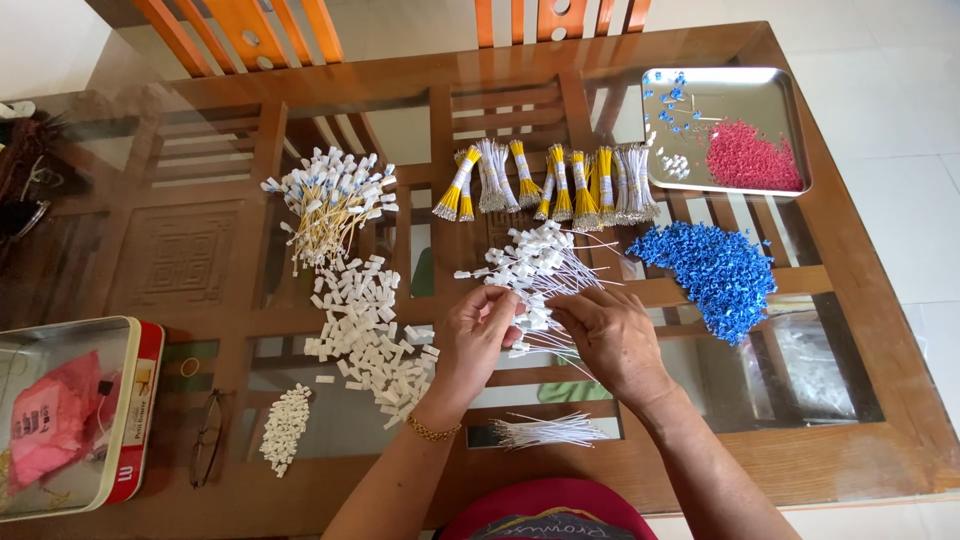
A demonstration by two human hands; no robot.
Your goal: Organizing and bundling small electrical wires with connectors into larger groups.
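- In the middle of the glass table (200, 150), the left hand (475, 340) and the right hand (610, 340) meet at a bunch of thin white wires with white plugs (535, 265).
- Both hands have their fingers closed, pinching plugs at the near end of the bunch.
- A heap of loose white plugs (365, 325) lies just left of the left hand.
- A pile of blue bits (715, 270) sits to the right.
- A metal tray (770, 95) holds red bits (750, 160).
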